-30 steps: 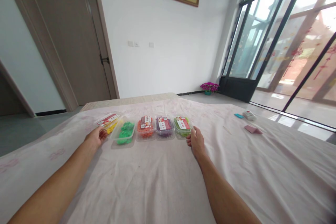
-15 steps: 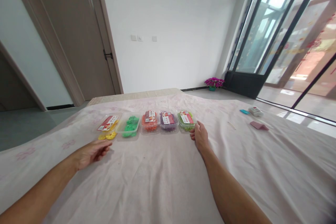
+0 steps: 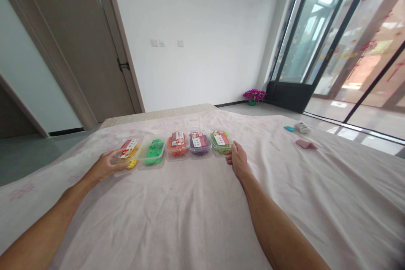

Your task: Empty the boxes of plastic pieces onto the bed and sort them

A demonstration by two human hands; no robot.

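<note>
At the left end of the row, my left hand (image 3: 107, 165) is closed around the near-left side of a labelled clear plastic box (image 3: 122, 158). Yellow pieces (image 3: 132, 163) show at its right and near edge. Beside it stands a clear box without a visible lid (image 3: 142, 152), holding green pieces (image 3: 155, 151). My right hand (image 3: 238, 158) lies at the near-right corner of a labelled box of light-green pieces (image 3: 221, 141), fingers curled. Whether those fingers hold anything is hidden.
Labelled boxes of orange pieces (image 3: 177, 145) and purple pieces (image 3: 199, 142) stand mid-row. To the right lie a small stick (image 3: 275, 146), a pink folded piece (image 3: 306, 144), a blue item (image 3: 289, 128) and a white packet (image 3: 302, 127) on the wrinkled cloth (image 3: 196, 211).
My left hand has moved up from in front of the yellow pieces and taken hold of the left box. My right hand stays by the light-green box. The view has shifted slightly.
</note>
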